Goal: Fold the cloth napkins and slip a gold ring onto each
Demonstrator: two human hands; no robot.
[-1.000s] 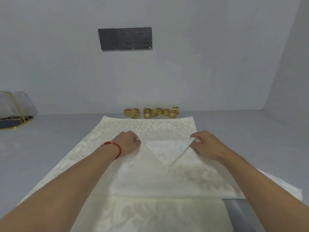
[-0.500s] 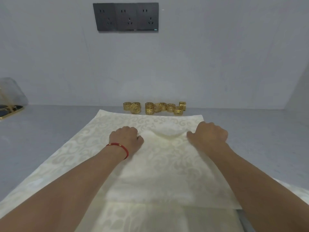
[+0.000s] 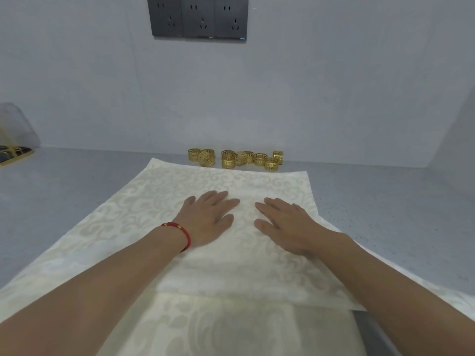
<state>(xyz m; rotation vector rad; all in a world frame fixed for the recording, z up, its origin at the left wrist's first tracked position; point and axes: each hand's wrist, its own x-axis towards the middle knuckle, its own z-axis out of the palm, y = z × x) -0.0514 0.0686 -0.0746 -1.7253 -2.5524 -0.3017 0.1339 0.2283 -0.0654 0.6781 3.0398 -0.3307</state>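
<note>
A person's two bare forearms reach forward over a grey counter (image 3: 77,191) toward a pale grey wall. Both hands lie flat, palms down, on a cream cloth napkin (image 3: 257,265) with a faint scroll pattern. The left hand (image 3: 208,217) has its fingers straight and slightly spread, holding nothing, and a red cord bracelet (image 3: 183,233) circles its wrist. The right hand (image 3: 285,222) rests just beside it, fingers likewise straight and pressed to the fabric; the two hands are close but not touching.

This napkin lies on top of a larger spread of the same cream cloth (image 3: 144,194), which reaches nearly to the wall. How many layers lie beneath cannot be told. The cloth's near edge runs out of the bottom of the view.

Just beyond the far edge of the cloth, against the wall, a loose cluster of gold rings (image 3: 236,159) sits on the counter, some upright, some tipped, overlapping so that a count is uncertain.

High on the wall, a dark triple socket panel (image 3: 200,18) is cut off by the top edge. At far left, a clear cover (image 3: 18,124) and a dark, gold-edged tray (image 3: 14,154) are only partly visible.
</note>
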